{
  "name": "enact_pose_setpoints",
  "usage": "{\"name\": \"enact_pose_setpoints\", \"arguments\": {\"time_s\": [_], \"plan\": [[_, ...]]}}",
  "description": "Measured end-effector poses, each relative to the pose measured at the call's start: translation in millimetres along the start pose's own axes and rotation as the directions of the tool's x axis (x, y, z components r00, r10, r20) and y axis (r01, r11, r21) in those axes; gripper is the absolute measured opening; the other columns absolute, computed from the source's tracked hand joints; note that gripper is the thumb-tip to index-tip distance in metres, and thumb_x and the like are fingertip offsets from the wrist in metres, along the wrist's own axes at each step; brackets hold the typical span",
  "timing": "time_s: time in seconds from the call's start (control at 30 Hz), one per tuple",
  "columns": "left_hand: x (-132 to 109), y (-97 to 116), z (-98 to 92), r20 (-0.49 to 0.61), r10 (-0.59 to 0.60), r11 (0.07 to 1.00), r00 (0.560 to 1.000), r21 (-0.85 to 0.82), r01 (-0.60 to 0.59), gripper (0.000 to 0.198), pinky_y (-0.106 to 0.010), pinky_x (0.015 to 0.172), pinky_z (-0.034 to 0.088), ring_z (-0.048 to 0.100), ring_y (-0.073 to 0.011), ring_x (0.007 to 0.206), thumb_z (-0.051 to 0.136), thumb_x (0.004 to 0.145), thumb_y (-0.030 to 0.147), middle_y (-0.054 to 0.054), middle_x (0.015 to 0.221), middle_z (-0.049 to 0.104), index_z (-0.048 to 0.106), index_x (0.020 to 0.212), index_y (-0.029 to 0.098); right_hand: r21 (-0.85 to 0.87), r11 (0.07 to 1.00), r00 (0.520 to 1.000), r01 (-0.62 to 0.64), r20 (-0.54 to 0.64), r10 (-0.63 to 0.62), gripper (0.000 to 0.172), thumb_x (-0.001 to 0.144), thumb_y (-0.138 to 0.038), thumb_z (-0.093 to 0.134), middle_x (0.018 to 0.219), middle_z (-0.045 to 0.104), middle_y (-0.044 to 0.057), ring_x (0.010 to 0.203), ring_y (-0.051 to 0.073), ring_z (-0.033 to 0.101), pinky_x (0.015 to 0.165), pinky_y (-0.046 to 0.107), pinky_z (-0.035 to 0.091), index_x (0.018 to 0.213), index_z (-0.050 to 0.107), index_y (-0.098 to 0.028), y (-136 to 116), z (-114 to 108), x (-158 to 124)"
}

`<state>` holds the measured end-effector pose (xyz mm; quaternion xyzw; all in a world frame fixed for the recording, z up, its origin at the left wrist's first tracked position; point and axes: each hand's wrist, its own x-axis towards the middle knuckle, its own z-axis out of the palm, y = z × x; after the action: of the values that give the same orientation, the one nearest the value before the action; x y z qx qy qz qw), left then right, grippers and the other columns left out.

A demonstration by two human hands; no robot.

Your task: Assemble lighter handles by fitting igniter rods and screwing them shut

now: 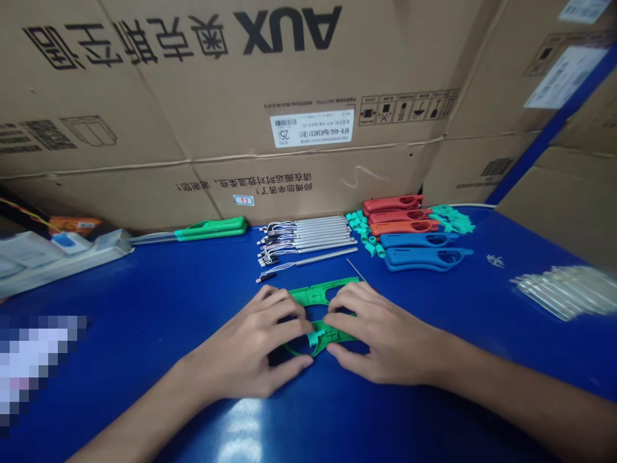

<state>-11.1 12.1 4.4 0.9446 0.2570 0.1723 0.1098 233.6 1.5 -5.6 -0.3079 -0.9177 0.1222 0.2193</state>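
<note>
My left hand (250, 344) and my right hand (380, 334) hold a green plastic tool casing (324, 294) flat on the blue table (120, 334). The fingers of both hands meet over its middle and hide much of it. A green curved loop (296, 350) shows below my left fingers. Just above the casing, a thin metal pin (357, 270) lies near my right hand. Several slim metal rods with fine wire ends (308, 238) lie in a neat row beyond my hands.
Red tool bodies (400, 215) and blue ones (424, 251) lie at the back right, among small teal pieces (361, 225). Green tools (212, 228) lie at the back left. A clear plastic bundle (569, 292) lies on the right. Cardboard boxes (193, 83) wall off the table's far side.
</note>
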Motion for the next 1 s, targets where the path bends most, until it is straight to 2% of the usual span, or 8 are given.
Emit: {"name": "enact_pose_setpoints", "arguments": {"time_s": [0.37,0.5,0.6,0.67,0.77,0.87,1.0], "plan": [[-2.2,-1.5,-0.3,-0.079,0.046,0.999,0.996,0.008,-0.046,0.016,-0.043,0.092,0.042,0.057,-0.0221,0.093,0.066,0.089,0.031,-0.006,0.097,0.066,0.065,0.1,0.02,-0.002,1.0,1.0,0.018,-0.013,-0.018,0.018,0.091,-0.025,0.06,0.098,0.065,0.012,0.097,0.023,0.057,0.091,0.041,0.047,0.096,0.071,-0.013,1.0,0.2,-1.0],[0.1,-1.2,0.1,-0.081,0.034,0.999,0.996,0.021,-0.032,0.016,-0.042,0.09,0.042,0.057,-0.0216,0.092,0.065,0.089,0.032,-0.005,0.096,0.066,0.066,0.1,0.02,-0.003,1.0,1.0,0.009,-0.004,-0.009,0.017,0.091,-0.025,0.06,0.097,0.065,0.011,0.097,0.023,0.057,0.091,0.041,0.047,0.096,0.071,-0.014,1.0,0.4,-1.0],[1.9,-6.0,-1.4,-0.133,0.017,0.995,0.991,0.096,-0.004,0.01,-0.039,0.084,0.042,0.059,-0.0206,0.086,0.061,0.09,0.024,-0.005,0.09,0.068,0.067,0.096,0.019,-0.005,1.0,1.0,0.022,-0.018,-0.022,0.017,0.091,-0.025,0.06,0.098,0.065,0.012,0.097,0.023,0.057,0.091,0.041,0.047,0.096,0.071,-0.013,1.4,1.3,-1.1],[1.9,-13.1,-3.9,-0.214,-0.015,0.981,0.977,0.187,0.056,0.011,-0.038,0.078,0.041,0.06,-0.0193,0.08,0.056,0.091,0.019,-0.004,0.084,0.07,0.067,0.09,0.018,-0.008,1.0,0.999,0.026,-0.018,-0.026,0.018,0.091,-0.025,0.059,0.099,0.065,0.012,0.097,0.023,0.057,0.091,0.041,0.047,0.097,0.072,-0.013,1.8,1.5,-1.2],[-0.6,-26.6,-8.0,-0.305,-0.127,0.916,0.944,0.33,0.23,0.016,-0.037,0.073,0.041,0.061,-0.0218,0.081,0.053,0.091,0.024,-0.006,0.089,0.073,0.067,0.089,0.017,-0.01,1.0,1.0,0.017,-0.007,-0.017,0.019,0.092,-0.026,0.059,0.099,0.065,0.011,0.098,0.023,0.057,0.091,0.041,0.046,0.098,0.072,-0.013,2.0,0.7,-1.2],[-3.9,-37.5,-9.7,-0.314,-0.292,0.815,0.903,0.413,0.407,0.021,-0.038,0.073,0.041,0.063,-0.0255,0.087,0.051,0.091,0.031,-0.008,0.094,0.074,0.068,0.093,0.019,-0.009,1.0,1.0,0.008,0.006,-0.008,0.019,0.092,-0.026,0.059,0.098,0.065,0.011,0.098,0.023,0.057,0.091,0.041,0.046,0.097,0.072,-0.013,1.3,-0.6,-1.1],[-5.9,-43.6,-7.8,-0.317,-0.396,0.745,0.862,0.438,0.503,0.023,-0.039,0.069,0.041,0.064,-0.0297,0.087,0.052,0.089,0.035,-0.01,0.092,0.075,0.069,0.092,0.019,-0.008,1.0,1.0,0.005,0.019,-0.005,0.019,0.092,-0.026,0.059,0.098,0.065,0.011,0.097,0.023,0.057,0.091,0.041,0.046,0.096,0.072,-0.013,0.3,-1.6,-0.8]]}}
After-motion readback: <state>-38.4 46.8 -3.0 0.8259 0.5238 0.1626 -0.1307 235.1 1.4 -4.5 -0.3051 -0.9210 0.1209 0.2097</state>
